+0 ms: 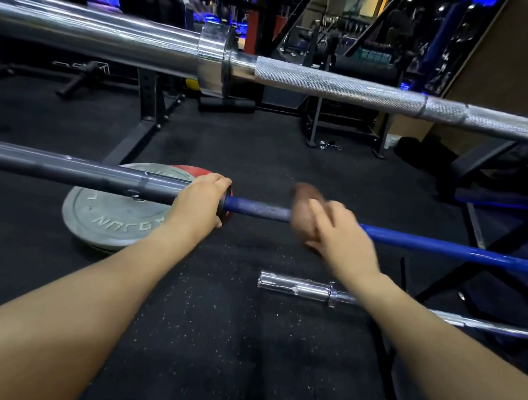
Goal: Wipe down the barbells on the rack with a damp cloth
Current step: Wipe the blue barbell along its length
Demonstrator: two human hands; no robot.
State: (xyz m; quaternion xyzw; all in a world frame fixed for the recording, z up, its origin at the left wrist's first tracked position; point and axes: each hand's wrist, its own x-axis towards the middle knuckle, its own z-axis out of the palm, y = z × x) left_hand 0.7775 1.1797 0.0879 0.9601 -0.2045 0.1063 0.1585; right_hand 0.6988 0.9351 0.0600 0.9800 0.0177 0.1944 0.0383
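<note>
A blue-shafted barbell [256,210] with a dark grey sleeve runs across the middle of the view. My left hand [200,201] grips it at the collar where the sleeve meets the blue shaft. My right hand [336,231] holds a brown cloth [303,214] wrapped round the blue shaft a little to the right; both are motion-blurred. Above, a chrome barbell [339,87] with a knurled shaft crosses the view. A third chrome barbell [295,285] lies lower, partly hidden by my right forearm.
A grey weight plate [103,212] lies flat on the black rubber floor with a red plate [194,171] under it. Black rack uprights [147,102] stand behind. A rack frame [479,266] carries the bars at right. A spring collar [329,145] lies on the floor.
</note>
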